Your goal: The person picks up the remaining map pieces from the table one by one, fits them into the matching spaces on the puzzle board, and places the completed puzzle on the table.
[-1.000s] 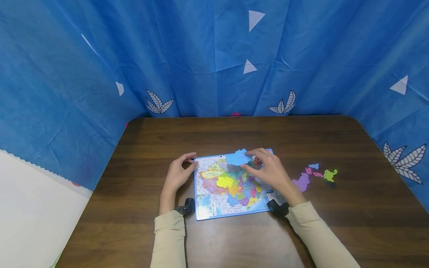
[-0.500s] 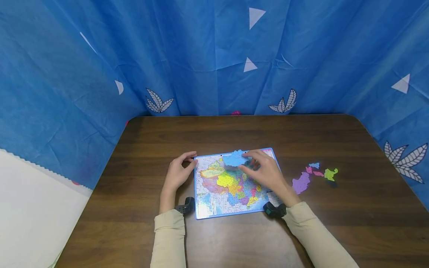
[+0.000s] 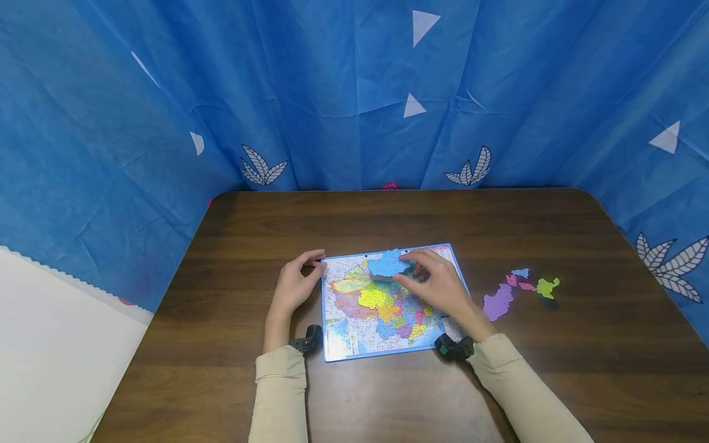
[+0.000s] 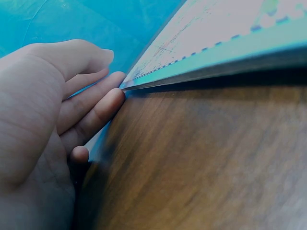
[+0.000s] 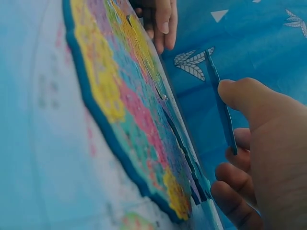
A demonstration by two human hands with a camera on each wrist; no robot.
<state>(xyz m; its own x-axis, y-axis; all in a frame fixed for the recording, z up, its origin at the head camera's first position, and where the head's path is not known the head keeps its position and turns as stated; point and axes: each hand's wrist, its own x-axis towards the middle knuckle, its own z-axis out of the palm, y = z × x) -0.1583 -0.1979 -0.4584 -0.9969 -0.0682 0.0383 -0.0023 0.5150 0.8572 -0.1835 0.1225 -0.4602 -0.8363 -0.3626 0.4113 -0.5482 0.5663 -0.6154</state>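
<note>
My right hand (image 3: 443,283) pinches a flat blue map puzzle piece (image 3: 384,266) between thumb and fingers. The right wrist view shows that piece (image 5: 221,105) edge-on, held apart from the board's surface. Below it lies a blue-edged map puzzle board (image 3: 343,344), with colourful pieces set in its middle. My left hand (image 3: 293,288) is at the board's far left corner. In the left wrist view the fingertips of this hand (image 4: 62,105) touch the corner of the board (image 4: 216,57), while the thumb stays off it. Part of the board's right side is hidden by my right hand.
Loose puzzle pieces lie on the brown wooden table (image 3: 609,344) right of the board: a purple one (image 3: 498,303), a green one (image 3: 547,287), a small blue one (image 3: 520,272) and pink ones (image 3: 526,287). A blue curtain (image 3: 332,92) hangs behind the table.
The right hand has carried the blue puzzle piece a little to the left over the upper part of the board, then nearly stopped. The left hand stays at the corner.
</note>
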